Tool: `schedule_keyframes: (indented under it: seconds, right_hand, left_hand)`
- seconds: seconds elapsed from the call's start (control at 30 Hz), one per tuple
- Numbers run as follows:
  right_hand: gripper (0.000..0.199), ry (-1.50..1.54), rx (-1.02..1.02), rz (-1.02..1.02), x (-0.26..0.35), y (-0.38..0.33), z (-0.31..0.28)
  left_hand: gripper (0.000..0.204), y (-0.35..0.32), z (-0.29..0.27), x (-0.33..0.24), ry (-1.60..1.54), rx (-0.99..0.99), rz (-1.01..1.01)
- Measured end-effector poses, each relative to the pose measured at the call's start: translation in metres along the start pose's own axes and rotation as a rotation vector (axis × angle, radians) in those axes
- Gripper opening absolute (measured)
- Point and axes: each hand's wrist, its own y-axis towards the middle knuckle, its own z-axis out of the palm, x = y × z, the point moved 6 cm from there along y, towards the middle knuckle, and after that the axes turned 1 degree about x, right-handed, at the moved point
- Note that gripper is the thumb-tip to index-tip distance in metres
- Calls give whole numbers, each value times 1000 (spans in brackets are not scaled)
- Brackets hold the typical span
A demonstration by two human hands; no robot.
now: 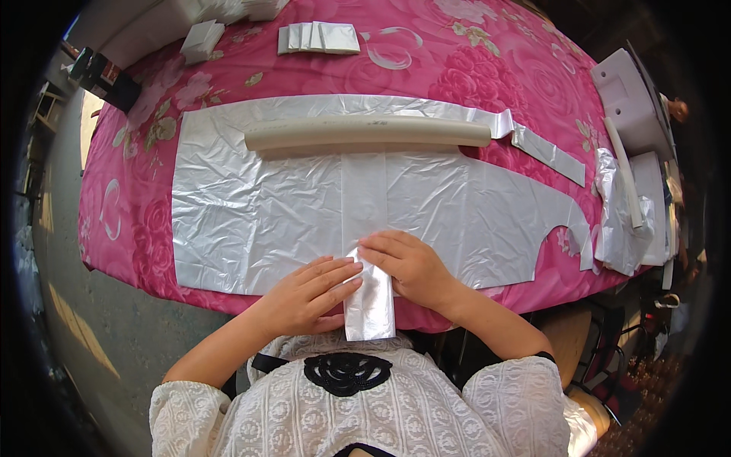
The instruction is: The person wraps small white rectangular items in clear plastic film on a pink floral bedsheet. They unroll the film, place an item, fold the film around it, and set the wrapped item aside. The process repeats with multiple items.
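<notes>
A thin silvery-white plastic apron (266,206) lies spread across the table, its curved cut-outs toward the right. At the near edge in the middle is a narrow folded plastic strip (369,312), its near end reaching past the table edge toward my body. My left hand (308,293) lies along the strip's left side, fingers stretched and fingertips on it. From the right, my right hand (407,266) rests its extended fingers on the strip's upper end; its thumb is hidden. Beyond both hands, a long pale tube (365,132) lies across the apron.
A pink floral cloth (487,80) covers the table. Folded plastic packets (318,38) lie at the far side, more packets (202,40) left of them. A dark bottle (105,78) stands far left. White foam (628,99) and plastic sheets (618,221) sit at the right edge.
</notes>
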Motion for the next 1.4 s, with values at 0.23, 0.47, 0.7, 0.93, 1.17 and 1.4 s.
schedule_keyframes:
  seconds: [0.23,0.47,0.7,0.93,1.17,1.4]
  right_hand:
    - [37,-97,-38,46,-3,-3,-9]
    - [11,254,-71,490,-37,7,-16]
    - [31,527,282,1002,-70,25,-13]
    - [24,557,215,1006,-68,25,-11]
    - [52,-361,-176,276,-28,23,-32]
    - [56,-246,102,-106,-40,33,-26]
  left_hand:
    - [56,8,13,27,247,114,-119]
    - [45,20,-3,39,-246,24,-533]
    - [58,22,-3,32,-1,-134,-352]
    - [76,18,41,28,276,243,-402]
    - [77,16,43,28,331,236,-405]
    - [40,24,23,40,334,27,-136]
